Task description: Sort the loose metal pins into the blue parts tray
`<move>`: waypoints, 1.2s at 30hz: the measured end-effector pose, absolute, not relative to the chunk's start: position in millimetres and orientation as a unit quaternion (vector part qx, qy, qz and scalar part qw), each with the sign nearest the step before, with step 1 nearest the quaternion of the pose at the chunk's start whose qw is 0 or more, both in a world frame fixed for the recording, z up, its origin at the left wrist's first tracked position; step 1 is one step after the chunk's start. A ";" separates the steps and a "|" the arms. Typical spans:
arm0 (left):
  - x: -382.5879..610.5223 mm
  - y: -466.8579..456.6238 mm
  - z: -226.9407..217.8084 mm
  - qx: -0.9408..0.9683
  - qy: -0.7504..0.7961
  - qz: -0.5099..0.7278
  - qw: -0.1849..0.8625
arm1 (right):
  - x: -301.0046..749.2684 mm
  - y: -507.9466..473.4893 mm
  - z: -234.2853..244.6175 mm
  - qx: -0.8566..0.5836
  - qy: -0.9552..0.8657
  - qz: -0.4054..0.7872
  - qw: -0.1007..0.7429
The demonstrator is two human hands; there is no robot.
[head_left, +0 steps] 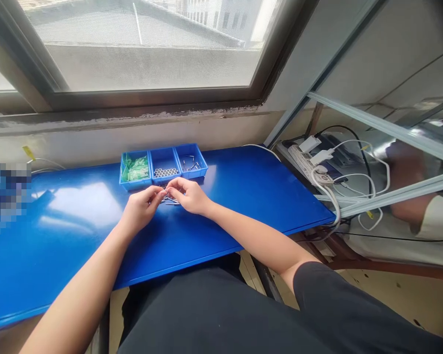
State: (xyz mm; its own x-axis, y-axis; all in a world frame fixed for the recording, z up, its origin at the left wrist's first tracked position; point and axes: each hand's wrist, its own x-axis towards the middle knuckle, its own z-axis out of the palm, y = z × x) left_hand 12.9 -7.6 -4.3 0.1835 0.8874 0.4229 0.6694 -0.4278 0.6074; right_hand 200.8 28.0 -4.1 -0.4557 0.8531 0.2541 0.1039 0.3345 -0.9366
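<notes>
My left hand [142,209] and my right hand [188,194] are close together over the blue tabletop [74,246], their fingertips almost meeting. Just below them lie loose thin metal pins [170,199], partly hidden by my fingers. I cannot tell whether either hand grips one. Directly behind my hands stands a blue three-compartment parts tray [164,166]. Its left compartment has green pieces in clear plastic [135,167], the middle has short silver cylinders [165,173], and the right has bent metal pins [190,164].
A white power strip [306,162] with plugs and tangled cables [358,177] sits past the table's right end, beside metal frame rails [398,132]. A window with a mesh screen [143,44] rises behind the table. A pixelated patch [5,196] covers the far left.
</notes>
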 end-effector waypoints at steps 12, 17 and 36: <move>15.3 -9.7 -5.2 0.756 0.499 0.391 0.162 | 204.0 29.1 -4.6 -0.369 -0.709 0.464 0.381; 14.3 -9.0 -4.2 0.768 0.494 0.380 0.148 | 204.0 31.0 -6.7 -0.368 -0.701 0.484 0.373; 13.9 -8.7 -2.2 0.749 0.516 0.395 0.131 | 203.8 29.1 -2.4 -0.377 -0.679 0.493 0.392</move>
